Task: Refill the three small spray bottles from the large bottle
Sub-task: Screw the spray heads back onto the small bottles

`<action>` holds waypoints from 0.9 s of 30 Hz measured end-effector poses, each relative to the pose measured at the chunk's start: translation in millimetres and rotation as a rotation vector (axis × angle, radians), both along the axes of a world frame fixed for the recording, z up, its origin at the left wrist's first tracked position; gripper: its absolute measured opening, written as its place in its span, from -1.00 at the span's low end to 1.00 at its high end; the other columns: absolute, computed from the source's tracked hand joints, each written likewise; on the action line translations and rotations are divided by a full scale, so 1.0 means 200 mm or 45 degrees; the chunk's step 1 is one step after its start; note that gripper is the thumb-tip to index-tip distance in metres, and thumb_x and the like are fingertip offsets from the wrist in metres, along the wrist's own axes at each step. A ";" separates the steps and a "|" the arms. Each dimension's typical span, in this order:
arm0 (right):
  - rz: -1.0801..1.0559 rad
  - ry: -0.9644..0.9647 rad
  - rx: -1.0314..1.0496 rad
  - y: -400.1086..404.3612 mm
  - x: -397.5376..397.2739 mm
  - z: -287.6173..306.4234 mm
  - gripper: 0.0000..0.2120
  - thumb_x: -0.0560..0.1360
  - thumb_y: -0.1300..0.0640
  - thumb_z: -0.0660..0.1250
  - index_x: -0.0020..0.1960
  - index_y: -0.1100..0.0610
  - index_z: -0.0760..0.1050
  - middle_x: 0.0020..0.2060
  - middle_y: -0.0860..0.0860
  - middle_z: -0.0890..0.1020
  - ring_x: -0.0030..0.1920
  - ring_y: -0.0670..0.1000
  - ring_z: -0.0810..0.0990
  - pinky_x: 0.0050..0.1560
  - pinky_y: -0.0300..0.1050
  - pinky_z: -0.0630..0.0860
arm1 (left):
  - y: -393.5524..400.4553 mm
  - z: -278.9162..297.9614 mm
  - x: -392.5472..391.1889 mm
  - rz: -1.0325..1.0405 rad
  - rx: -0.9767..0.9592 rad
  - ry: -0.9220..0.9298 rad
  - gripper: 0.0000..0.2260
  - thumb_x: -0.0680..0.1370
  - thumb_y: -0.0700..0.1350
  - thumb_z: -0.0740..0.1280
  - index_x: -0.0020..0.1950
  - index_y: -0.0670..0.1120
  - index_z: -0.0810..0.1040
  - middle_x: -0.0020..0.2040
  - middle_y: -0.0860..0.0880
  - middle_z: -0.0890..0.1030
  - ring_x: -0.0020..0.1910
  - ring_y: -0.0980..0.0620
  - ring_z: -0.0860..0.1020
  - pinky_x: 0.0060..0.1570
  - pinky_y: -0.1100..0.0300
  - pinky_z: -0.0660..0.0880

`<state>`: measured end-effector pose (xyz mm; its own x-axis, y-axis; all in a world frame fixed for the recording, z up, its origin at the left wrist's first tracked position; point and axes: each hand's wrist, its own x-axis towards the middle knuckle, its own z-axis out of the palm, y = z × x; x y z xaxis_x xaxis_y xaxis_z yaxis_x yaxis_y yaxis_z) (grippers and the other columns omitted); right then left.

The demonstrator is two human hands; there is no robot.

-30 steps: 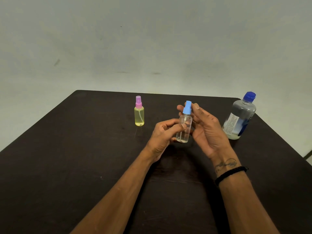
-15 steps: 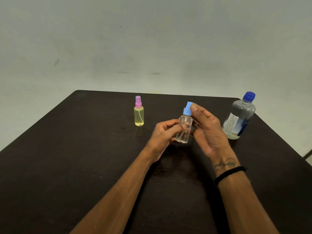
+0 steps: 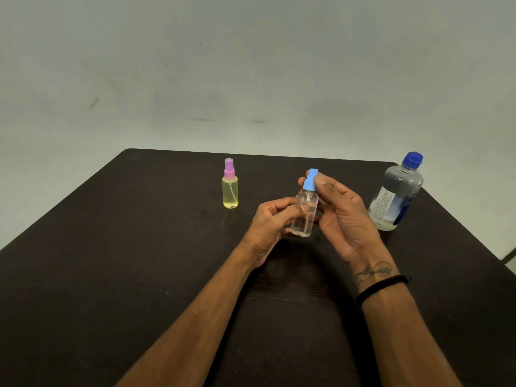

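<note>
My left hand [image 3: 272,223] grips the body of a small clear spray bottle [image 3: 305,216], held upright just above the dark table [image 3: 111,261]. The thumb and fingertips of my right hand [image 3: 342,213] pinch its light blue spray cap [image 3: 310,180]. A little clear liquid sits at the bottom of this bottle. A yellow spray bottle with a pink cap [image 3: 230,185] stands on the table to the left. The large clear bottle with a blue cap [image 3: 396,194] stands at the right, its cap on. A third small bottle is not in view.
The table's far edge [image 3: 265,155] meets a pale wall close behind the bottles. The large bottle stands near the table's right edge. A black band circles my right wrist [image 3: 382,286].
My right fingers have shifted around the blue cap, and the cap looks slightly tilted now. The bottle has stayed at about the same place in my left hand.
</note>
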<state>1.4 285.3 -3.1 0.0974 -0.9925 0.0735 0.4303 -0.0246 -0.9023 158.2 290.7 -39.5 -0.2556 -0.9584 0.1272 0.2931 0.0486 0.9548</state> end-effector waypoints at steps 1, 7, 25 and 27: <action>-0.024 -0.008 0.005 0.00 0.00 0.00 -0.52 0.53 0.11 0.46 0.40 0.26 0.59 0.17 0.15 0.75 0.09 0.06 0.72 0.25 0.15 0.64 | 0.00 0.00 0.00 -0.003 -0.006 -0.003 -0.70 0.59 -0.09 0.42 0.26 -0.22 0.67 0.20 -0.36 0.65 0.14 -0.18 0.64 0.16 -0.11 0.60; -0.048 -0.014 -0.023 0.01 0.02 0.01 -0.57 0.54 0.02 0.43 0.36 0.17 0.63 0.15 0.11 0.75 0.12 0.07 0.70 0.23 0.11 0.63 | 0.00 0.00 0.00 -0.014 -0.007 0.032 -0.69 0.56 -0.09 0.42 0.24 -0.23 0.68 0.19 -0.39 0.64 0.11 -0.18 0.64 0.12 -0.05 0.60; -0.070 -0.055 -0.016 0.01 0.01 0.00 -0.54 0.47 0.17 0.49 0.36 0.20 0.62 0.15 0.13 0.75 0.07 0.03 0.73 0.20 0.12 0.64 | 0.00 -0.01 0.01 -0.032 -0.008 0.040 -0.68 0.61 -0.07 0.37 0.28 -0.24 0.66 0.18 -0.32 0.69 0.11 -0.13 0.67 0.05 0.04 0.62; -0.043 -0.068 -0.027 0.00 0.00 0.00 -0.51 0.50 0.14 0.47 0.41 0.21 0.59 0.22 0.14 0.73 0.15 0.05 0.72 0.24 0.11 0.64 | 0.00 -0.01 0.00 -0.028 -0.009 0.041 -0.68 0.61 -0.08 0.37 0.28 -0.23 0.66 0.17 -0.33 0.69 0.09 -0.11 0.67 0.02 0.08 0.63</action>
